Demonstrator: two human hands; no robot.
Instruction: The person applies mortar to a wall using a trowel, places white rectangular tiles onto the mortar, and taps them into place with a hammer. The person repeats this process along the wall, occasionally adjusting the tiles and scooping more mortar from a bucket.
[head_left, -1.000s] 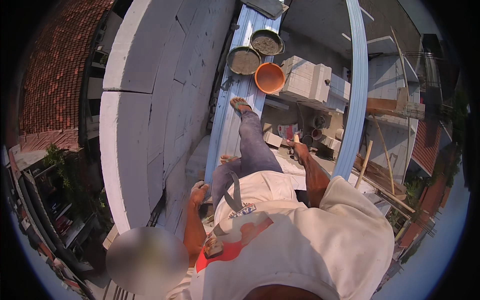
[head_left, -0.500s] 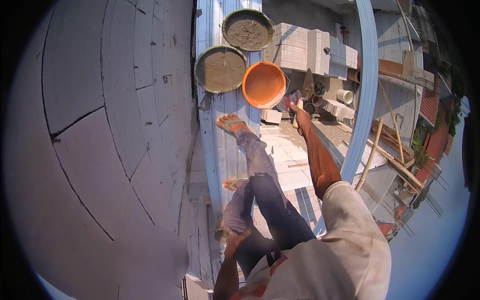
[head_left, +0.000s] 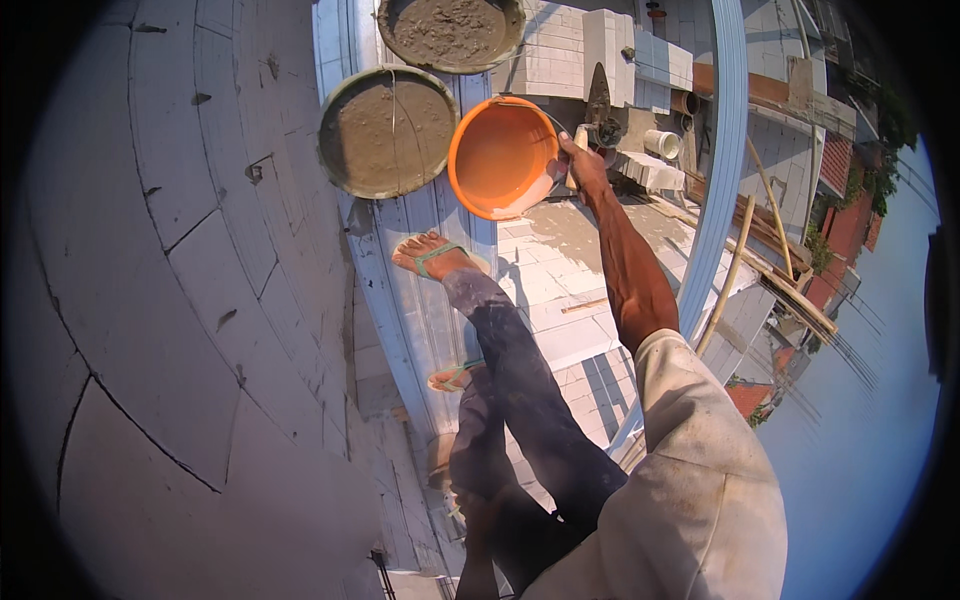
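Note:
My right hand [head_left: 590, 170] is closed around the pale wooden handle of a trowel [head_left: 598, 93]. Its dark, pointed blade points away from me. The hand is at the right rim of an orange bucket [head_left: 456, 160], close to its wire handle; whether it touches the wire I cannot tell. Cloudy liquid fills part of the bucket. To its left sits a round tub of smooth grey mortar [head_left: 388, 130], and beyond that another tub of lumpier mortar [head_left: 450, 30]. Down by my legs, my left hand [head_left: 475, 505] is in shadow, its fingers indistinct.
I stand in green flip-flops on a narrow blue metal plank [head_left: 400, 300]. A block wall [head_left: 200, 280] rises close on the left. A blue metal post [head_left: 722, 150] runs along the right. Far below are stacked pale blocks [head_left: 560, 50], a white bucket [head_left: 662, 143] and bamboo poles [head_left: 728, 275].
My right hand and the trowel have come closer to the orange bucket's rim. The view has shifted, so tubs and bucket appear larger and farther left. My left hand is less visible.

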